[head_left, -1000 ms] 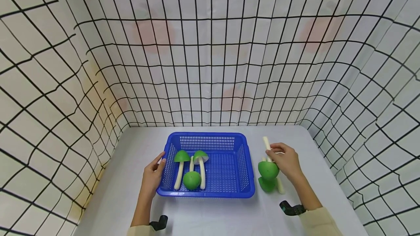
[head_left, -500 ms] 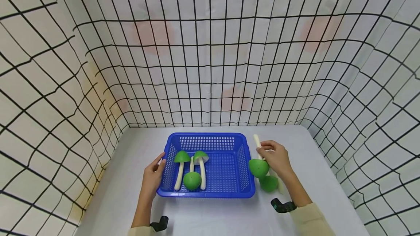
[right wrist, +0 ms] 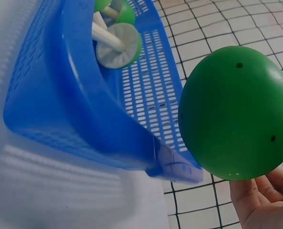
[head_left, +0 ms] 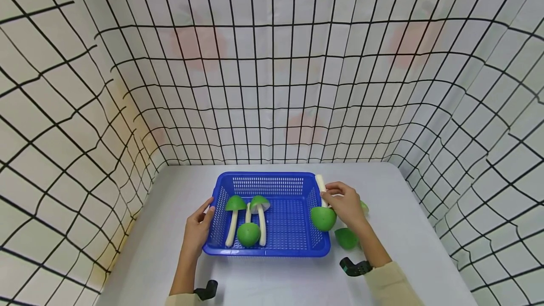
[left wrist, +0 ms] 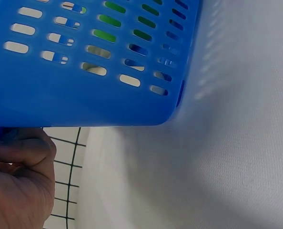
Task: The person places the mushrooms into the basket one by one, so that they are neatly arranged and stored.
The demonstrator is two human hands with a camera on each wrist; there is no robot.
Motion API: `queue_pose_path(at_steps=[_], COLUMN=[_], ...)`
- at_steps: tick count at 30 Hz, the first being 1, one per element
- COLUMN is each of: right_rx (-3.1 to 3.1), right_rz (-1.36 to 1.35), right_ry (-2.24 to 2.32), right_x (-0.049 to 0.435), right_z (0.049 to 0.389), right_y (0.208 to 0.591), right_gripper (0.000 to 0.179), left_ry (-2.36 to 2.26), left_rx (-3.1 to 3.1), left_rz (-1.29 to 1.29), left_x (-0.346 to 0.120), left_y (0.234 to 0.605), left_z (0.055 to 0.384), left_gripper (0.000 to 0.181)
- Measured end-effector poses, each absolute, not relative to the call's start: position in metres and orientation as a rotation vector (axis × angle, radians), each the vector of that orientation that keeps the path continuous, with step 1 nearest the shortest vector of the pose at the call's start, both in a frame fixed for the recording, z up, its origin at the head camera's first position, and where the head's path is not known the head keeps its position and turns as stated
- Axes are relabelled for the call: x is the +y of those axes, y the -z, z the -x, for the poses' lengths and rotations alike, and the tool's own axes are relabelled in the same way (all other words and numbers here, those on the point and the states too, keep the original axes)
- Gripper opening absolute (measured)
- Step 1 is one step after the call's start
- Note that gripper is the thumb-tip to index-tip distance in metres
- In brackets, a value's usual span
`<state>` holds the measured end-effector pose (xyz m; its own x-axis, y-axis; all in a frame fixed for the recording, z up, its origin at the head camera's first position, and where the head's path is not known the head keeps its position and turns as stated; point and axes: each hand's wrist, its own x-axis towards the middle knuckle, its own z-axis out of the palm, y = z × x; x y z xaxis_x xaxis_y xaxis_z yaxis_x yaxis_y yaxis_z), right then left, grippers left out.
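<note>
My right hand [head_left: 347, 208] pinches the white stem of a green-capped toy mushroom [head_left: 323, 219], held cap toward me over the right rim of a blue plastic basket [head_left: 293, 252]. In the right wrist view its round dark-dotted cap [right wrist: 237, 114] hides much of the fingers. On the basket's left side, my left hand [head_left: 197, 230] grips the rim, thumb and fingers curled at the edge in the left wrist view. Several similar mushrooms lie in the left half of the basket, among them one with its cap [head_left: 248, 234] toward me.
Right of the basket, another green mushroom cap [head_left: 346, 238] lies on the white table [head_left: 272, 282]. A further green cap [head_left: 364, 207] shows partly behind my right hand. White walls with a black grid [head_left: 280, 70] enclose the table at the back and sides.
My right hand has moved left with the mushroom, from above the others on the table to the basket's right rim. The left hand and basket have stayed in place.
</note>
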<state>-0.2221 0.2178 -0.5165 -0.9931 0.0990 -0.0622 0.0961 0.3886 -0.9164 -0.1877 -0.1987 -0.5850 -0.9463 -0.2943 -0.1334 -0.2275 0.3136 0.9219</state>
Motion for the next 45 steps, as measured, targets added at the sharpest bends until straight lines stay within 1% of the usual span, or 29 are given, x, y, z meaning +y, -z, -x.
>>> queue_pose_path(at_steps=[10, 22, 34, 45], right_rx=[-2.611, -2.629, -2.649, -2.666], right_rz=[0.16, 0.134, 0.041, 0.029], right_ry=[-1.726, -1.702, -1.656, -1.679], right_x=[0.2, 0.185, 0.17, 0.157], right_z=[0.223, 0.225, 0.227, 0.229], right_y=[0.518, 0.521, 0.53, 0.537], right_gripper=[0.033, 0.032, 0.029, 0.028], left_ry=[1.741, 1.754, 1.781, 1.779], left_rx=[-2.5, -2.496, -2.483, -2.478], left_rz=[-0.507, -0.509, -0.49, -0.484], left_x=[-0.199, -0.199, -0.2, -0.199], left_y=[0.585, 0.585, 0.586, 0.585], left_z=[0.188, 0.189, 0.188, 0.188], left_gripper=[0.05, 0.049, 0.047, 0.045])
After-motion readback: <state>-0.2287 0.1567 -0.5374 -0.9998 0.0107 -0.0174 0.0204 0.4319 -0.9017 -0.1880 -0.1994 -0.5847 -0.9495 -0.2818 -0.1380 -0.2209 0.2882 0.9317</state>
